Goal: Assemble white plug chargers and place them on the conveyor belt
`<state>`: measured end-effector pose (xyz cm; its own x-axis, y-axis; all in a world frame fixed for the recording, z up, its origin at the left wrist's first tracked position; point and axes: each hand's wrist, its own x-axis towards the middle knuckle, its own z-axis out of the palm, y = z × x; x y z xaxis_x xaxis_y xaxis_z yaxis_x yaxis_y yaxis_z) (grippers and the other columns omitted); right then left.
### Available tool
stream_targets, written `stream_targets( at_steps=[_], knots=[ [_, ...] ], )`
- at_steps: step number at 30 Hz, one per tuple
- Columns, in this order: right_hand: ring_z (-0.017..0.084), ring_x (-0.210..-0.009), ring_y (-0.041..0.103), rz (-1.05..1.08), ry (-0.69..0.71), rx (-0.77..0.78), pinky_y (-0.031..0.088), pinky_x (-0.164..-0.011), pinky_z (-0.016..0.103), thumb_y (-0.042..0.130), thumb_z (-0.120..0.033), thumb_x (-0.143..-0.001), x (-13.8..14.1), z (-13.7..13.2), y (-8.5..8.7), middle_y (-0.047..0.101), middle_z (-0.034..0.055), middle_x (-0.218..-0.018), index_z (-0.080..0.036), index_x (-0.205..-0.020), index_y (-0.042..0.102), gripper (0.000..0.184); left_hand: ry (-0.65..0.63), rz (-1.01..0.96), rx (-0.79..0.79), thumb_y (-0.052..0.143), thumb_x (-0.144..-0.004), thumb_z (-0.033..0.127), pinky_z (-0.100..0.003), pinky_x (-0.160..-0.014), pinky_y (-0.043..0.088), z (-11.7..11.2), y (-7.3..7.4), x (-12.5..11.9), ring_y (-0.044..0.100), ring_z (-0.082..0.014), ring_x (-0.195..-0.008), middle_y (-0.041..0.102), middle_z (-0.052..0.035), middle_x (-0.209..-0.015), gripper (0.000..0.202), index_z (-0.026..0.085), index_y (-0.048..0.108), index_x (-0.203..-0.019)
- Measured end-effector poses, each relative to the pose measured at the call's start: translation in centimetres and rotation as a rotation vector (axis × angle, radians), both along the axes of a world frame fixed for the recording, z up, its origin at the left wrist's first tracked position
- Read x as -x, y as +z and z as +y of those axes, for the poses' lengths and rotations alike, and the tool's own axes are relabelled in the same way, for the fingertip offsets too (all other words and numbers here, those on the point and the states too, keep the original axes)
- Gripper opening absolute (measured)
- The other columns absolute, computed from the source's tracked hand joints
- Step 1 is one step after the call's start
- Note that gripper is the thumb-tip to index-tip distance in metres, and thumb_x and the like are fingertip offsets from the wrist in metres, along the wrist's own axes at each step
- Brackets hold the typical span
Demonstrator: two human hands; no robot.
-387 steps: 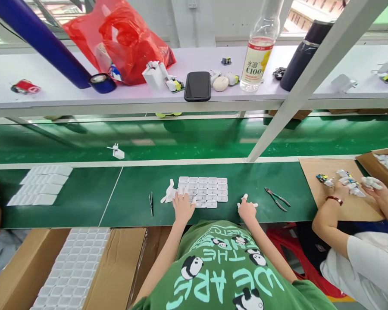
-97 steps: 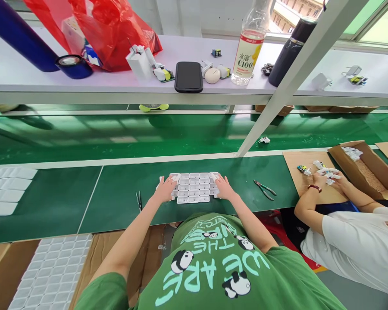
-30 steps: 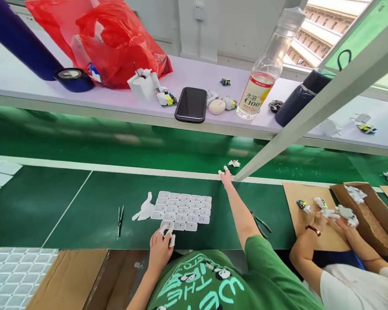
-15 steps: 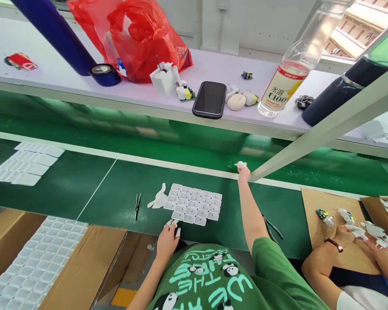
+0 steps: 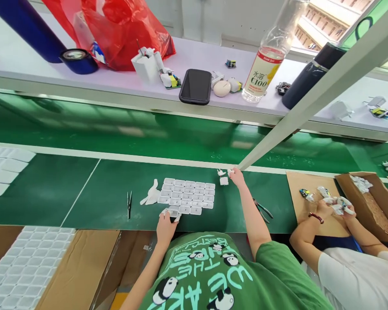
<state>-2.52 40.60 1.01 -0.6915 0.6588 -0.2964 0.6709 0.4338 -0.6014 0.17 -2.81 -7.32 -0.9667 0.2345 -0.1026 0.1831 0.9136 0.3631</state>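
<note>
My left hand [image 5: 166, 227], with white covers on some fingertips, has its fingers closed on a small white plastic shell [image 5: 173, 211] at the front left corner of the laid-out rows. Those white shells [image 5: 189, 194] lie in a block on the dark green bench. At the bench's far edge, beside the slanted post, my right hand [image 5: 237, 177] pinches a small white part, mostly hidden by the fingers. Just left of it lie a white piece with prongs [image 5: 221, 172] and a square white piece [image 5: 224, 181]. Tweezers [image 5: 129, 204] and a crumpled white cloth [image 5: 151, 193] rest left of the block.
Pliers [image 5: 263, 209] lie right of my right forearm. A slanted post [image 5: 297, 107] rises by the bench edge. Above is a shelf with a phone [image 5: 195, 87] and a bottle [image 5: 263, 71]. A co-worker's hands [image 5: 338, 211] handle white parts at right. A box of shells [image 5: 22, 262] stands lower left.
My right hand has come back from over the green belt to the bench edge, where white pieces now lie beside it. My left hand has closed on the corner shell. The view has shifted right.
</note>
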Motion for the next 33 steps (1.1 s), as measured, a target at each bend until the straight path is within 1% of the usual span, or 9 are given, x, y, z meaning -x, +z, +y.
stream_targets(
  at_steps=[4, 9, 15, 18, 20, 22, 25, 29, 33],
  knots=[
    [0.029, -0.103, 0.066, -0.205, 0.093, -0.197, 0.051, -0.081, 0.033, 0.060, -0.028, -0.087, 0.4, -2.2, 0.1, 0.071, 0.0149, -0.111, -0.018, -0.110, 0.066, 0.025, 0.026, -0.054, -0.123, 0.064, -0.077, 0.027, -0.045, -0.089, 0.056, -0.5, 0.6, 0.4, 0.061, -0.0349, -0.113, 0.062, -0.0147, -0.111, 0.028, 0.020, 0.056, -0.103],
    [0.036, -0.113, 0.066, -0.406, 0.075, -0.212, 0.051, -0.092, 0.044, 0.076, -0.034, -0.080, 2.0, -5.3, -0.9, 0.073, 0.0194, -0.110, -0.016, -0.098, 0.073, 0.026, 0.095, -0.071, -0.403, 0.066, -0.069, 0.027, -0.051, -0.098, 0.054, -1.6, 2.7, 0.6, 0.057, -0.0346, -0.120, 0.060, -0.0121, -0.113, 0.039, 0.024, 0.053, -0.105],
    [0.035, -0.110, 0.068, -0.309, -0.044, -0.110, 0.054, -0.090, 0.044, 0.078, -0.022, -0.072, 2.1, -4.8, 0.2, 0.073, 0.0179, -0.105, -0.016, -0.089, 0.071, 0.019, 0.222, -0.239, -0.905, 0.068, -0.071, 0.026, -0.043, -0.098, 0.057, 0.0, 8.1, 1.2, 0.068, -0.0217, -0.106, 0.060, -0.0101, -0.120, 0.058, 0.024, 0.043, -0.124],
    [0.033, -0.109, 0.069, -0.073, -0.103, 0.094, 0.056, -0.089, 0.043, 0.075, -0.032, -0.076, -1.1, -4.1, 2.3, 0.074, 0.0145, -0.101, -0.016, -0.097, 0.071, 0.027, 0.144, -0.233, -1.010, 0.073, -0.073, 0.027, -0.041, -0.101, 0.056, 2.2, 12.1, 2.0, 0.068, -0.0196, -0.109, 0.059, -0.0082, -0.124, 0.067, 0.027, 0.041, -0.132],
    [0.031, -0.114, 0.068, 0.199, -0.107, 0.300, 0.057, -0.093, 0.043, 0.068, -0.046, -0.082, -4.0, -4.7, 4.0, 0.074, 0.0120, -0.111, -0.018, -0.111, 0.070, 0.040, 0.087, -0.230, -1.072, 0.077, -0.072, 0.029, -0.039, -0.102, 0.056, 3.6, 14.6, 2.5, 0.068, -0.0202, -0.112, 0.060, -0.0082, -0.124, 0.074, 0.027, 0.040, -0.136],
    [0.030, -0.123, 0.064, 0.525, -0.093, 0.554, 0.054, -0.101, 0.047, 0.060, -0.063, -0.085, -7.1, -6.4, 5.9, 0.070, 0.0116, -0.127, -0.023, -0.126, 0.066, 0.057, 0.000, -0.267, -1.106, 0.079, -0.071, 0.030, -0.039, -0.103, 0.055, 4.9, 16.8, 2.8, 0.067, -0.0211, -0.114, 0.061, -0.0084, -0.124, 0.080, 0.027, 0.040, -0.140],
    [0.033, -0.134, 0.057, 0.848, -0.089, 0.871, 0.046, -0.113, 0.056, 0.064, -0.083, -0.073, -10.6, -10.3, 9.0, 0.064, 0.0124, -0.138, -0.029, -0.136, 0.060, 0.084, -0.158, -0.338, -1.107, 0.079, -0.073, 0.032, -0.040, -0.105, 0.054, 6.2, 19.6, 2.6, 0.066, -0.0228, -0.117, 0.063, -0.0097, -0.124, 0.080, 0.026, 0.043, -0.144],
    [0.035, -0.137, 0.055, 0.934, -0.097, 1.027, 0.044, -0.115, 0.059, 0.081, -0.082, -0.055, -12.3, -15.1, 13.9, 0.067, 0.0121, -0.135, -0.032, -0.137, 0.059, 0.099, -0.355, -0.372, -1.105, 0.079, -0.075, 0.035, -0.047, -0.111, 0.051, 6.9, 23.0, 1.6, 0.061, -0.0286, -0.127, 0.059, -0.0125, -0.135, 0.075, 0.026, 0.051, -0.144],
    [0.038, -0.129, 0.062, 0.976, -0.120, 1.055, 0.053, -0.107, 0.058, 0.091, -0.071, -0.047, -13.1, -17.7, 18.1, 0.073, 0.0103, -0.124, -0.032, -0.126, 0.064, 0.092, -0.554, -0.408, -1.088, 0.079, -0.078, 0.033, -0.049, -0.111, 0.051, 6.7, 26.4, 0.9, 0.057, -0.0310, -0.133, 0.054, -0.0129, -0.142, 0.070, 0.028, 0.054, -0.144]
  ],
)
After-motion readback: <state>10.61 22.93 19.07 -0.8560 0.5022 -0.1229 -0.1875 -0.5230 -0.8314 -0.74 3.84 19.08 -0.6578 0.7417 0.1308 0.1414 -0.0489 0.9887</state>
